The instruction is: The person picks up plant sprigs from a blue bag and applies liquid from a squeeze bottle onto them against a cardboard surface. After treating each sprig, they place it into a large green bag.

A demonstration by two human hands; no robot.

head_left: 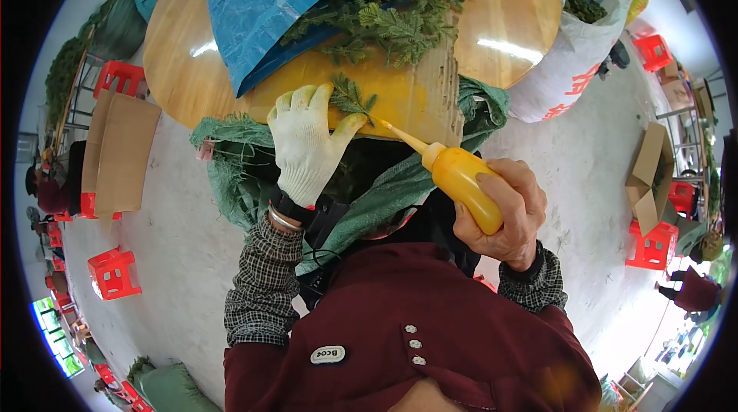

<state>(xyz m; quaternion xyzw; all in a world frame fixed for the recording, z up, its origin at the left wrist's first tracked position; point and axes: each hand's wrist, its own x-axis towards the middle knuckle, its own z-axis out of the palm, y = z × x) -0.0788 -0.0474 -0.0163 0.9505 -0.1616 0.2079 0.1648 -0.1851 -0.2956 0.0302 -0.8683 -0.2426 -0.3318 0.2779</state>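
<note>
At far left, a red stool (115, 272) stands on the floor. A blue sheet (269, 12) hangs over a round wooden table (181, 51). The left hand (307, 139), in a white glove, is spread, fingers outstretched and thumb apart; whether the thumb pins the stem is hard to tell. Between forefinger and thumb, a small green sprig (352, 95) lies on yellow-stained cardboard (415, 116), below piled foliage (407, 16). Rightward, a yellow squeeze bottle (469, 187) points its nozzle at the stem, gripped by the bare right hand (511, 212).
</note>
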